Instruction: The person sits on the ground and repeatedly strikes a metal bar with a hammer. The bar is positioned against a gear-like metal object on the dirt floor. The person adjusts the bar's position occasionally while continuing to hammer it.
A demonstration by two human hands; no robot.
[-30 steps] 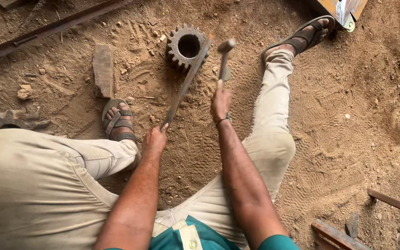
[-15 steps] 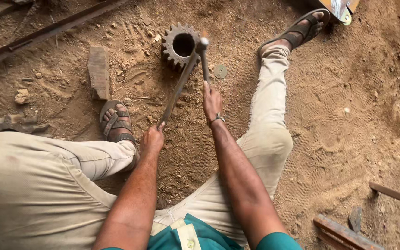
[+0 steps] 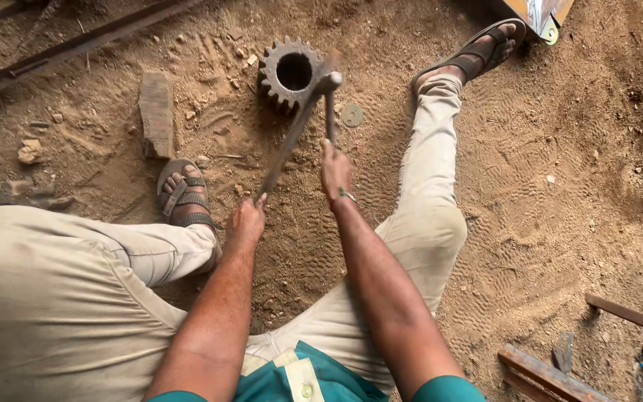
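Note:
I sit on sandy ground with my legs spread. A rusty toothed gear wheel [image 3: 289, 72] with a round centre hole lies flat in the dirt ahead of me. My left hand [image 3: 246, 221] grips the near end of a long metal rod [image 3: 288, 141], which slants up to the gear's right rim. My right hand [image 3: 335, 170] is closed around the handle of a hammer [image 3: 329, 89], whose head is down at the rod's far tip beside the gear.
A brick [image 3: 156, 113] lies left of the gear, and a small round washer [image 3: 352, 115] to its right. A long steel bar [image 3: 76, 46] crosses the top left. Rusty bars and metal parts [image 3: 560, 372] lie at bottom right. My sandalled feet [image 3: 181, 195] flank the work.
The hammer, raised a second ago, has swung down onto the far end of the rod by the gear. My left hand has kept the rod in place.

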